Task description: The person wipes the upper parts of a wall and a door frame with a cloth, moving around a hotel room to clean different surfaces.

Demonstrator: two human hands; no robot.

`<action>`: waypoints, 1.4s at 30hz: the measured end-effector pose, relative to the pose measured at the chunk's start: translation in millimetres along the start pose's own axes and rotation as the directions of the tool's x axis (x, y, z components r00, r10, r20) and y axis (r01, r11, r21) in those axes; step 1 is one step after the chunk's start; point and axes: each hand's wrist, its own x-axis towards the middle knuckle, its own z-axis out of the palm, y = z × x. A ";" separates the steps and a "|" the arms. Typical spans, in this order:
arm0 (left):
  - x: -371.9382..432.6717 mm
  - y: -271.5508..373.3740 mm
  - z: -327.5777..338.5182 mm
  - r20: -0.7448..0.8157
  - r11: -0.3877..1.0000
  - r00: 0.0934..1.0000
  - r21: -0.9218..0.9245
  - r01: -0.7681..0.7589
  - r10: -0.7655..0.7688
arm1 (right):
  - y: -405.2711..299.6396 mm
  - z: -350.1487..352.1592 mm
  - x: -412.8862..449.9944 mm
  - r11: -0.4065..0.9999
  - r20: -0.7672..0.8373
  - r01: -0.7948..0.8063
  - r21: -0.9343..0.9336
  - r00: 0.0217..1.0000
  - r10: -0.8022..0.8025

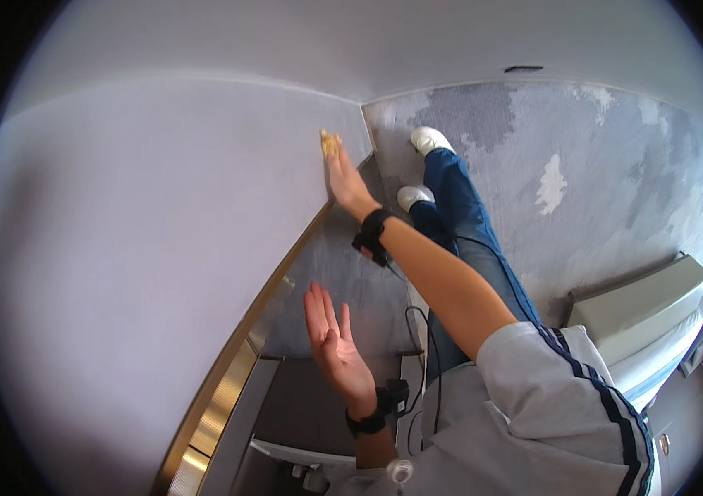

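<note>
My right hand (348, 181) is pressed along a smooth pale grey panel (159, 204), with a crumpled yellow cloth (329, 144) under its fingers, close to a corner. Lower in the view, my left hand (336, 353) is raised with its palm showing and its fingers apart. It holds nothing and hangs clear of the panel's brown edge strip (277, 273). Both wrists wear black straps with small devices, and a dark cable (438, 347) loops beside my body.
My legs in jeans and white shoes (431, 140) stand on a mottled grey carpet (506, 124). A pale upholstered piece (643, 297) stands at the right. Ribbed golden trim (224, 397) and a dark brown surface (302, 403) lie below the panel's edge.
</note>
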 end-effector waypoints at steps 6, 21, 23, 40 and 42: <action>-16.9 28.8 14.7 0.021 0.995 0.997 -0.069 -0.073 0.074 | -78.0 -5.1 -78.3 0.914 0.175 -0.267 0.305 0.959 0.222; -34.8 160.3 68.9 -0.005 0.802 0.809 -0.131 -0.583 0.588 | -322.8 -146.9 -153.8 0.955 0.432 0.105 0.279 0.874 -0.223; -37.9 168.9 86.5 -0.017 0.793 0.808 -0.181 -0.581 0.588 | -378.2 -151.0 -159.4 0.927 0.409 0.203 0.316 0.852 -0.326; -22.2 305.0 180.4 -0.162 0.301 0.329 -0.177 -0.937 0.930 | -713.1 -178.3 -235.1 -0.264 0.090 0.299 -0.917 -0.491 -0.867; -18.6 296.0 176.3 -0.152 0.322 0.342 -0.141 -0.936 0.927 | -711.4 -167.8 -226.3 -0.190 0.025 0.279 -0.941 -0.504 -0.863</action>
